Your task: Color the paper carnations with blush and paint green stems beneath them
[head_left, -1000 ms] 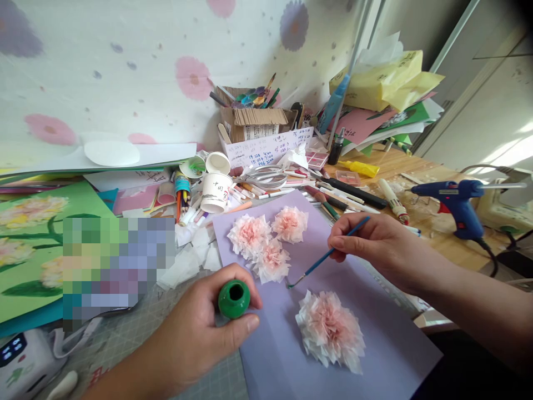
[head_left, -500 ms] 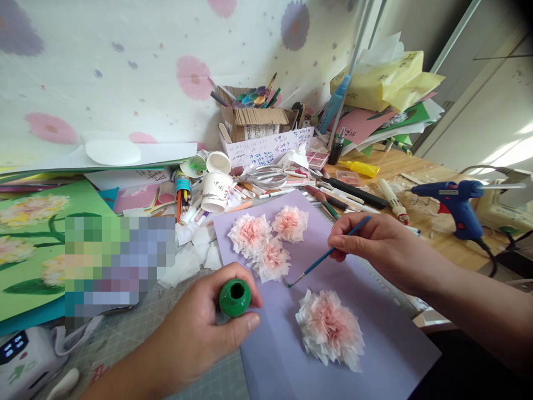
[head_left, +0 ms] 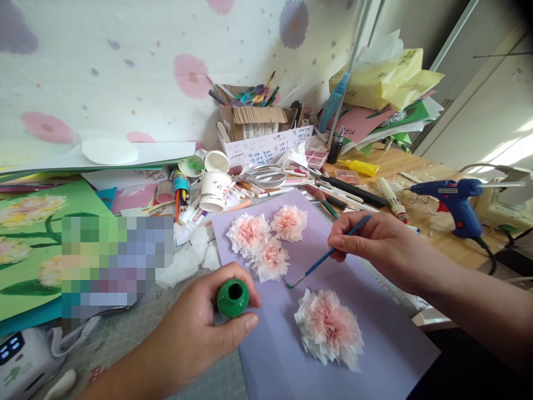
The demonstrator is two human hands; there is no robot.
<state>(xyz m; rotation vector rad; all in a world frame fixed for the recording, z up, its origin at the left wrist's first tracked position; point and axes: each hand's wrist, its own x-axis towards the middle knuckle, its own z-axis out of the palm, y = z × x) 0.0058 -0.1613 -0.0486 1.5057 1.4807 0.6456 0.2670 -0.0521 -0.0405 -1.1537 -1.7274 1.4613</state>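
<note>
My left hand [head_left: 200,333] is wrapped round an open green paint pot [head_left: 233,298] at the near left edge of a lilac paper sheet [head_left: 375,339]. My right hand [head_left: 375,244] pinches a thin blue paintbrush [head_left: 328,253], its green-tipped bristles resting on the lilac sheet just below a cluster of three pink tissue flowers [head_left: 266,239]. A larger pink tissue flower [head_left: 328,328] lies on the sheet nearer to me, right of the pot.
A blue hot glue gun [head_left: 452,203] stands at the right. Paper cups [head_left: 214,189], scissors [head_left: 260,176], pens and a cardboard box of brushes [head_left: 254,119] crowd the back. A green flower picture [head_left: 37,233] lies left, with white tissue scraps [head_left: 187,258] beside it.
</note>
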